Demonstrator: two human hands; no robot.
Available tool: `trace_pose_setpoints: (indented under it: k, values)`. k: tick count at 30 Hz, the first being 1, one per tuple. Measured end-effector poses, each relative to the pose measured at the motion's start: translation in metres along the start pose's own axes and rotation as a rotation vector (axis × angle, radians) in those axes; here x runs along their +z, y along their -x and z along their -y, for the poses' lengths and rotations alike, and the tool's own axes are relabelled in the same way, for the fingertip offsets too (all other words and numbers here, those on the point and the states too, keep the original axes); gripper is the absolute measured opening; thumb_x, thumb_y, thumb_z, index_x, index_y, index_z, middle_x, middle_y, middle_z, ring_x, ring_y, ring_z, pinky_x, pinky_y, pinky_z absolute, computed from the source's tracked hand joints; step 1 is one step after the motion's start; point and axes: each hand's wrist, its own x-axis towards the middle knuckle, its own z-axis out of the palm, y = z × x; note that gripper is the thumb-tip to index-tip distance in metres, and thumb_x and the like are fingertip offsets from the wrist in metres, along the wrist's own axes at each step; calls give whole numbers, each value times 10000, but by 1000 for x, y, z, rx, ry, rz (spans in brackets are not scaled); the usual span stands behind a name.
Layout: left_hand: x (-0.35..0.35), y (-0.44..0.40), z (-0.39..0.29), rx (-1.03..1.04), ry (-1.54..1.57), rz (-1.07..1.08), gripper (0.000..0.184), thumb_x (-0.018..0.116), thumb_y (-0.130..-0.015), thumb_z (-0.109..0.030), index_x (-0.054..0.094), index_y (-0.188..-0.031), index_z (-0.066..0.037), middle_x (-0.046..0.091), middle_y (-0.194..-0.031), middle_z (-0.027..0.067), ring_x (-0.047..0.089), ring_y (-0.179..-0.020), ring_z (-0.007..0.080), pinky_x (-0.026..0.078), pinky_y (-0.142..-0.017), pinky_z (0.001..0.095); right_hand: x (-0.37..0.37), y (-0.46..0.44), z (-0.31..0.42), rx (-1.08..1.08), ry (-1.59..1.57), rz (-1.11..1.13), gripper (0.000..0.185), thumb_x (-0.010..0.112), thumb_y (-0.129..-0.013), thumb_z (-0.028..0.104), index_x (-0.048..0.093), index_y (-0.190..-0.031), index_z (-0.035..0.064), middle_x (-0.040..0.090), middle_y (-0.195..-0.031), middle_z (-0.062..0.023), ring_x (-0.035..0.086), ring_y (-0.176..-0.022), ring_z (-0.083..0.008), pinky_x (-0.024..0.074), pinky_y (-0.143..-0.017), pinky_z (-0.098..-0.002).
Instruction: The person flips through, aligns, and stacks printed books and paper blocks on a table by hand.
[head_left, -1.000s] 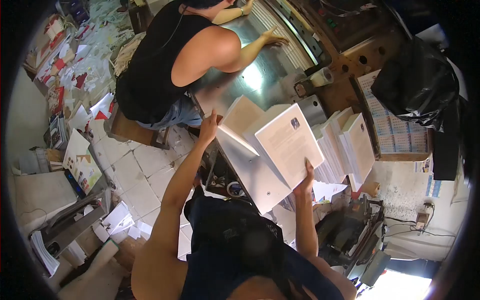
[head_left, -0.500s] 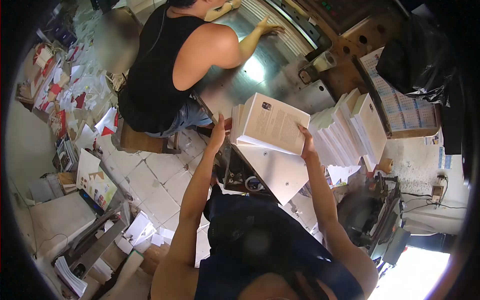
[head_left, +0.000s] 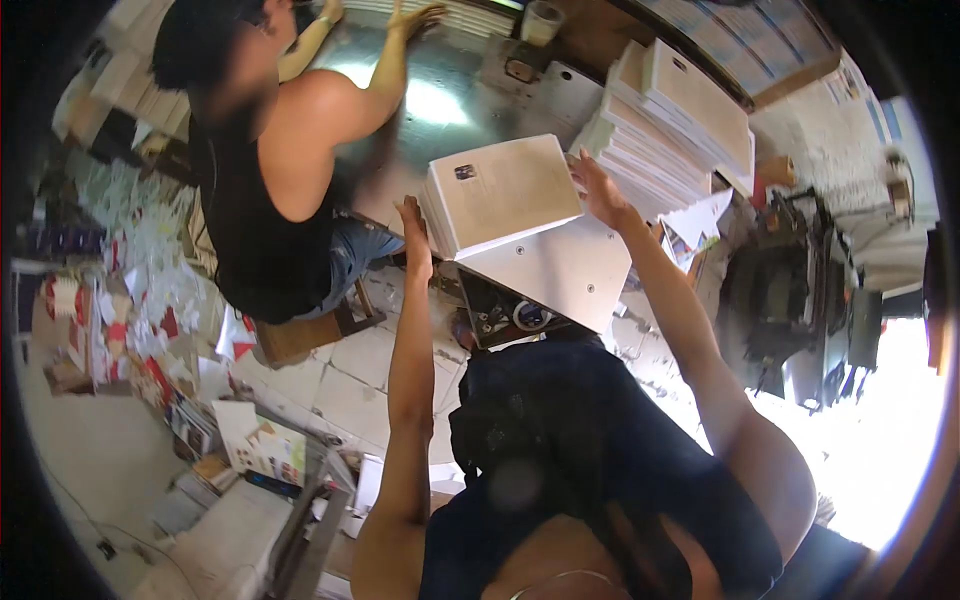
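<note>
A squared stack of printed pages (head_left: 505, 195), with a small dark picture on its top sheet, lies on the near corner of the metal table (head_left: 555, 265). My left hand (head_left: 415, 235) is upright at the stack's left side, fingers straight and palm toward it. At the right edge is my right hand (head_left: 597, 188), its fingers spread beside the stack; whether the fingertips touch the paper is hard to tell. Neither hand grips anything. More stacks of pages (head_left: 665, 130) lean together to the right, farther back.
A co-worker (head_left: 270, 150) sits at the table's left side, arms stretched over it. Below the table corner is an open compartment (head_left: 500, 305) with a tape roll. Scrap paper (head_left: 150, 290) litters the floor at left. A dark machine (head_left: 785, 290) stands at right.
The pages, earlier tilted and held apart in my hands, now lie as one stack on the table corner. Both my hands have opened. The view has swung to the right.
</note>
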Motion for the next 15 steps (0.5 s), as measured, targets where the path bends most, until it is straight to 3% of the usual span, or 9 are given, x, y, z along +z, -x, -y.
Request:
trace_pose_setpoints:
  k: [2, 3, 6, 9, 12, 15]
  values:
    - [5, -3, 10, -40, 74, 95, 897, 193, -932, -745, 253, -1513, -65, 350, -1512, 108, 319, -1390, 249, 223, -1142, 378, -23, -15, -43, 58, -218, 33, 978, 394, -864, 770, 226, -1541, 85, 290, -1559, -132, 209, -1444, -277, 61, -1176, -484]
    - [12, -4, 10, -56, 75, 76, 903, 185, -925, -754, 238, -1516, -73, 345, -1518, 101, 317, -1392, 260, 221, -1147, 382, -10, -7, -36, 88, -302, 69, 985, 385, -865, 779, 178, -1553, 105, 260, -1577, -125, 246, -1441, -259, 175, -1169, -443]
    - [22, 2, 4, -98, 139, 150, 869, 207, -931, -742, 213, -1530, -112, 335, -1528, 93, 331, -1394, 248, 265, -1138, 392, 55, 25, 18, 92, -362, 52, 980, 360, -881, 770, 180, -1546, 73, 261, -1575, -130, 322, -1413, -246, 306, -1126, -407]
    - [13, 2, 32, -74, 151, 6, 827, 253, -944, -713, 226, -1528, -129, 342, -1524, 92, 348, -1388, 255, 313, -1123, 417, 54, 6, 6, 88, -308, 219, 952, 331, -888, 772, 261, -1527, 70, 297, -1557, -142, 394, -1369, -246, 389, -1069, -392]
    - [-4, -7, 50, -146, 83, 36, 783, 306, -957, -677, 246, -1523, -138, 359, -1515, 79, 369, -1377, 267, 346, -1111, 449, 52, -1, -5, 68, -352, 93, 936, 312, -889, 779, 359, -1489, 62, 321, -1545, -139, 396, -1363, -242, 357, -1088, -376]
    - [-4, -13, 22, -57, 295, -48, 719, 346, -971, -628, 342, -1472, -113, 428, -1467, 79, 426, -1335, 259, 336, -1120, 449, 40, 0, -14, 57, -385, 106, 916, 337, -895, 764, 337, -1502, 78, 310, -1550, -149, 385, -1373, -259, 322, -1113, -363]
